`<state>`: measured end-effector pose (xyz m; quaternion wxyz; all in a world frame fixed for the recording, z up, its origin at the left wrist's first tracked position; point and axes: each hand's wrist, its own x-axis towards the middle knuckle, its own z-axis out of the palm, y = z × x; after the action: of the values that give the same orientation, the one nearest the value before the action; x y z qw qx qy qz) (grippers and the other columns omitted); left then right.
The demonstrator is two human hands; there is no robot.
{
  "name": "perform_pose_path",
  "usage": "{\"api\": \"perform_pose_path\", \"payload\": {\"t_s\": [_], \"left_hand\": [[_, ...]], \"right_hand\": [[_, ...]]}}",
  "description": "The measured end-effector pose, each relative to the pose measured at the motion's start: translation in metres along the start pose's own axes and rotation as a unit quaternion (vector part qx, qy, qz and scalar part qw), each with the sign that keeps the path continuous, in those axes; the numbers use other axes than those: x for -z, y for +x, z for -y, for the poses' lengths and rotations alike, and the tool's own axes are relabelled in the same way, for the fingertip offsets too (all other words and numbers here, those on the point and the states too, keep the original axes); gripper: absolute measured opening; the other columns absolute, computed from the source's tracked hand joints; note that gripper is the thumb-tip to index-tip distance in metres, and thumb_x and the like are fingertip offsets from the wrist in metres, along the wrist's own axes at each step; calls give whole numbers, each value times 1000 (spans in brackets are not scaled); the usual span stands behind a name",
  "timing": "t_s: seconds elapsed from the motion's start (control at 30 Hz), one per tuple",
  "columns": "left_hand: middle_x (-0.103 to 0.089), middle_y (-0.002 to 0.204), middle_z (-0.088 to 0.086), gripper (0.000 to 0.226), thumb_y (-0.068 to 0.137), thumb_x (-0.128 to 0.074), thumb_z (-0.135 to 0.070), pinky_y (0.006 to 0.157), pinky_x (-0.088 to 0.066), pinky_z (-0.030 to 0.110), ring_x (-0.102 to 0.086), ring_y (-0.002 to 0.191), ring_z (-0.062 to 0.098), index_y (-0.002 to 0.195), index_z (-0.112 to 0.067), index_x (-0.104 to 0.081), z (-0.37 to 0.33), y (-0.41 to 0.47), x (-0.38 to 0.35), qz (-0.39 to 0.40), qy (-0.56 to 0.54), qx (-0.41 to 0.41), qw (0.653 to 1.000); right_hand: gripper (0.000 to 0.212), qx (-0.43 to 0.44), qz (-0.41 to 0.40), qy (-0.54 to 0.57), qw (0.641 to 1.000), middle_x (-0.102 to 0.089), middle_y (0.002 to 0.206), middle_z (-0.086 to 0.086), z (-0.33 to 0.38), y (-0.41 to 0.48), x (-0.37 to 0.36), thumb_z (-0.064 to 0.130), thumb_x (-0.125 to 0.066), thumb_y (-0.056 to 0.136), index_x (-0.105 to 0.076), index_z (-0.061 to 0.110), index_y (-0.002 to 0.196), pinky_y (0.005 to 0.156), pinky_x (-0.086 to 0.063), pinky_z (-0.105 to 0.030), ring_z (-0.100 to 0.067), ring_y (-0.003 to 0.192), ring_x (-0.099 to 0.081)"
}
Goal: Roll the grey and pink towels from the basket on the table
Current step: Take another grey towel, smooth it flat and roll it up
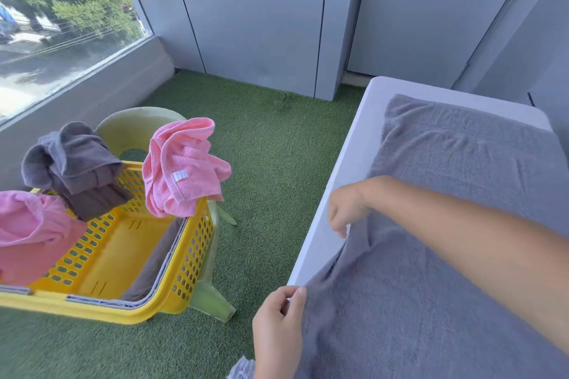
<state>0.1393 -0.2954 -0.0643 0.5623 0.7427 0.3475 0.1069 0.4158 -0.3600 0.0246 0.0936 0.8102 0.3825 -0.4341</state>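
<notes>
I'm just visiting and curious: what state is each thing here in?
Large grey terry towel: spread over the white table.
Left hand: pinches its left edge, nearer.
Right hand: pinches its left edge, farther.
Yellow perforated plastic basket: upright on a green stool.
Pink terry towel with label: draped over basket rim.
Dark grey towel: draped over basket rim.

We see a plain grey towel [462, 157] on a white table [348, 169], with a floor of speckled green artificial grass [271, 163] and pale blue-grey wall panels [261, 9] ruled by dark vertical seams. Our view also takes in a bright yellow basket [123, 249], its sides patterned with rows of small slots, and the pale green plastic stool [212, 298] under it. On its rim are a salmon-pink towel [181, 151] with a small white label [180, 175], a second, deeper pink towel [34, 234] and a charcoal towel [77, 169] tinged brown in its folds.
</notes>
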Motion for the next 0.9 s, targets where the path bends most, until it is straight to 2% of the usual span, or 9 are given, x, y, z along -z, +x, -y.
{"api": "perform_pose_path", "payload": {"t_s": [0.1,0.17,0.27,0.33,0.5,0.6,0.73,0.8,0.9], "left_hand": [[-50,58,-11,10,90,-72,-33,59,-39,27,-42,54,3,81,-37,-74,-2,4,-1,-22,-4,-14,1000],[-54,62,-10,9,89,-72,-33,60,-41,26,-45,56,4,83,-40,-74,-2,5,-1,-28,-11,-24,999],[-57,65,-8,15,89,-74,-29,59,-41,22,-49,58,6,82,-42,-73,0,6,2,-39,-2,-43,998],[-58,68,-6,17,88,-74,-27,60,-41,21,-51,59,7,82,-43,-72,2,5,4,-37,11,-54,998],[-56,64,-11,20,86,-77,-21,57,-39,18,-49,56,4,77,-39,-73,5,1,5,-25,15,-63,998],[-55,61,-11,23,84,-78,-18,55,-38,18,-48,53,2,73,-37,-73,7,0,6,-35,28,-68,997],[-62,60,-11,20,85,-78,-21,58,-44,19,-55,55,4,79,-40,-74,12,2,13,-47,26,-27,998],[-64,60,-11,15,86,-76,-24,58,-45,18,-56,55,4,79,-37,-75,12,4,17,-52,27,-15,998],[-64,60,-12,14,88,-74,-25,58,-43,15,-56,56,3,76,-31,-76,8,7,21,-63,35,-8,997]], "right_hand": [[30,89,9,12,996,-69,95,20,25,-7,-20,41,-69,71,-70,39,101,81,-53,-28,-3,88,-63],[39,143,12,0,990,-70,95,22,44,-9,-37,42,-71,72,-67,43,111,80,-51,-23,3,89,-62],[24,189,-28,-83,978,-64,69,17,57,-6,-53,33,-66,76,-72,35,99,59,-40,-19,2,67,-55],[15,184,-67,-157,968,-62,66,8,51,-2,-52,29,-63,75,-71,25,88,54,-40,-22,-6,63,-53],[4,96,-143,-300,938,-61,74,-3,14,20,-33,15,-58,73,-60,14,76,67,-51,-33,-29,75,-59],[19,-18,-194,-313,929,-67,86,-5,-19,29,-13,4,-58,76,-68,16,87,68,-50,-32,-29,83,-64],[31,-146,-295,-261,908,-61,109,-6,-59,32,16,-2,-54,81,-68,10,106,68,-47,-35,-32,99,-64],[29,-174,-336,-237,895,-52,108,-8,-64,33,30,-3,-54,82,-66,8,105,63,-43,-36,-33,92,-62],[24,-203,-358,-159,898,-61,101,-8,-57,38,47,-2,-57,78,-67,11,96,65,-47,-32,-32,88,-65]]}}
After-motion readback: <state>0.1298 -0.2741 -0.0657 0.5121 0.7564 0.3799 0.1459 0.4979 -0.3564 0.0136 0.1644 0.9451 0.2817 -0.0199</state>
